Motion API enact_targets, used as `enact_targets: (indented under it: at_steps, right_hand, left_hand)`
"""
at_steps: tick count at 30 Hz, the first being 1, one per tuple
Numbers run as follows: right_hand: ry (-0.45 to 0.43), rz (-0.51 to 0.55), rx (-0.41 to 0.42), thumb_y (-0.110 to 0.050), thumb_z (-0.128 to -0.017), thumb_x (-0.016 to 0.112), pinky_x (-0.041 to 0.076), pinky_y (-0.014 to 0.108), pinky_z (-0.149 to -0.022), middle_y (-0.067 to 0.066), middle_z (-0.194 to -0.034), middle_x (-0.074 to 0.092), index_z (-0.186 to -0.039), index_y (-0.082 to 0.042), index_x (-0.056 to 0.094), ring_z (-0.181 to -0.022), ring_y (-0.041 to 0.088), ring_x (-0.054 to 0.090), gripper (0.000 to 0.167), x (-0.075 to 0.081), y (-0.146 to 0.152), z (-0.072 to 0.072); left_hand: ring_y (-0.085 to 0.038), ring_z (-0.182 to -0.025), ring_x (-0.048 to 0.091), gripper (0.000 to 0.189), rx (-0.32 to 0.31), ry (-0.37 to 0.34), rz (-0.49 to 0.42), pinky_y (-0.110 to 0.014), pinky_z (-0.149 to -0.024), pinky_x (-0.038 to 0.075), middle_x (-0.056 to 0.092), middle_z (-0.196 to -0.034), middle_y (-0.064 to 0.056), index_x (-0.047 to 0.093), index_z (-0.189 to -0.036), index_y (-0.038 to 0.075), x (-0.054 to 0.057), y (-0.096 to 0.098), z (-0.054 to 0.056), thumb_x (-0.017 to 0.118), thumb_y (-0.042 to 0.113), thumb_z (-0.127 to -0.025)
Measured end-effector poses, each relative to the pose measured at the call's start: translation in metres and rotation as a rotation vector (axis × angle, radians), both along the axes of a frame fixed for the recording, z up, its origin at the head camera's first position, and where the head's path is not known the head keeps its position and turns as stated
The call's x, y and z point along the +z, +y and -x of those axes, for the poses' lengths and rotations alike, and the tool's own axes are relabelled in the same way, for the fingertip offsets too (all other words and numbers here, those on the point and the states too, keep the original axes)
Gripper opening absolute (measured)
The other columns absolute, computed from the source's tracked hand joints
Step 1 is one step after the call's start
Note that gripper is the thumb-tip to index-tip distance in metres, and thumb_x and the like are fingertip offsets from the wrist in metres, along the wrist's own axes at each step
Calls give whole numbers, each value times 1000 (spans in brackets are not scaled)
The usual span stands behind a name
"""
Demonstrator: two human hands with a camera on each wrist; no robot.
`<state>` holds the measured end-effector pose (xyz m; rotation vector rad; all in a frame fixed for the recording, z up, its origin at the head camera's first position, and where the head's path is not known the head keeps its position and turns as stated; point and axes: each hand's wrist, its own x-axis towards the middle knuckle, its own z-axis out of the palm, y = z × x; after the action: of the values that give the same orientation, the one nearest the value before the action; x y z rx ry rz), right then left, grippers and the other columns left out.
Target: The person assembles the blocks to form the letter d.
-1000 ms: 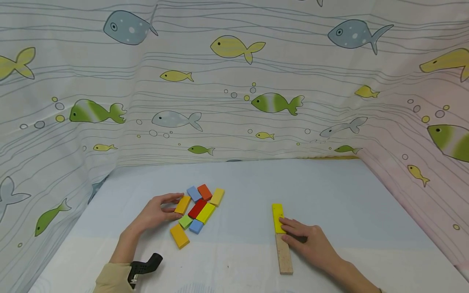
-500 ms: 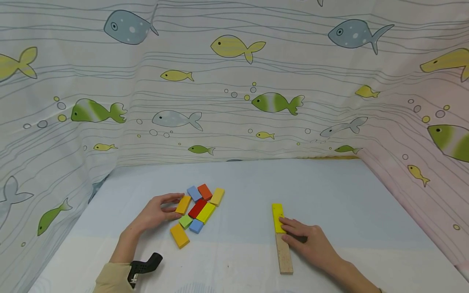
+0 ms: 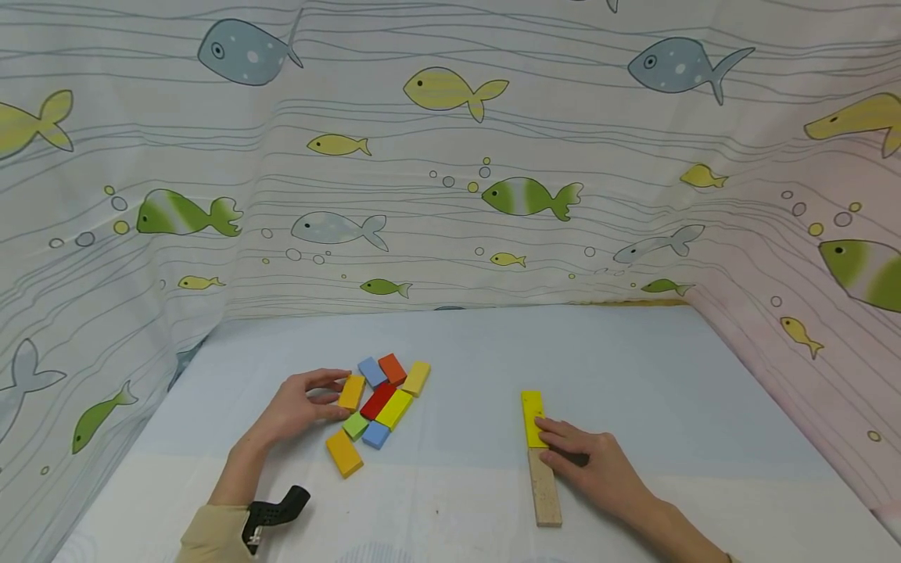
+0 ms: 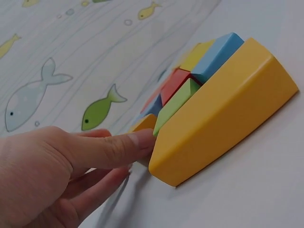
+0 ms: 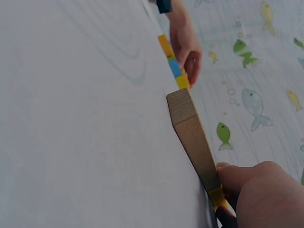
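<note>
A person works both sides of a white-covered desk [image 3: 450, 493], the left forearm rising from the near edge out of a tan sleeve [image 3: 214, 533], a black wrist mount [image 3: 278, 512] strapped above the cuff, and the right forearm slanting in from the near right corner. The left hand [image 3: 294, 407], knuckles toward the left edge, pinches an orange block [image 3: 352, 392] by its two ends, fingers at the far end and thumb at the near one. The block sits at the left side of a colorful cluster on the desk's left half: a red block [image 3: 378, 401] in the middle, a lime block [image 3: 355, 426] on the near side, and a second orange block [image 3: 344, 454] closest to the near edge. Across the desk, in its right half, the right hand [image 3: 598, 469] lies low with fingers loosely extended and parted from the thumb, fingertips resting on a bright yellow block [image 3: 533, 410], thumb by the joint where that piece meets a plain wooden block [image 3: 545, 493]. The two lie end to end, the wooden one toward the near edge. Behind the far edge hangs a fish-print cloth [image 3: 422, 180].
</note>
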<state>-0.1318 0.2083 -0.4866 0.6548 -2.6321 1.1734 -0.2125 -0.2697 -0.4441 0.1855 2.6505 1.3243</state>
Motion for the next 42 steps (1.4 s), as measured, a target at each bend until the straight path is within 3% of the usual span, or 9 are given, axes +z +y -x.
enact_targets:
  at_steps: [8, 18, 29, 42]
  right_hand:
    - [-8, -4, -6, -36, -89, 74, 53, 39, -100, -11, -130, 66, -119, -15, 74, -124, 21, 62, 37, -1, 0, 0]
    - [-40, -9, -10, -38, -90, 73, 52, 43, -101, -12, -131, 65, -120, -16, 74, -125, 21, 61, 38, 0, -1, 0]
    - [-9, -17, -15, -35, -89, 75, 53, 38, -100, -13, -130, 65, -119, -16, 75, -124, 20, 61, 36, -1, -2, 1]
    - [-20, -22, -14, -38, -90, 73, 52, 45, -100, -12, -130, 66, -120, -15, 74, -124, 21, 61, 38, 1, -2, 1]
  left_hand:
    - [-39, -133, 52, 68, 50, 68, 33, -45, -106, 46, 54, -144, -20, 54, -141, 6, 0, 2, 0, 83, 26, -82]
    - [-39, -134, 51, 67, 105, 137, 50, -43, -105, 45, 55, -143, -20, 55, -140, 4, 0, 4, 2, 83, 24, -83]
    - [-37, -131, 54, 67, 114, 170, 48, -43, -105, 47, 57, -142, -16, 57, -139, 8, 2, 10, 3, 84, 30, -81]
    - [-34, -128, 59, 65, 75, 148, -12, -43, -101, 51, 60, -140, -15, 57, -139, 9, 2, 33, 1, 83, 30, -82]
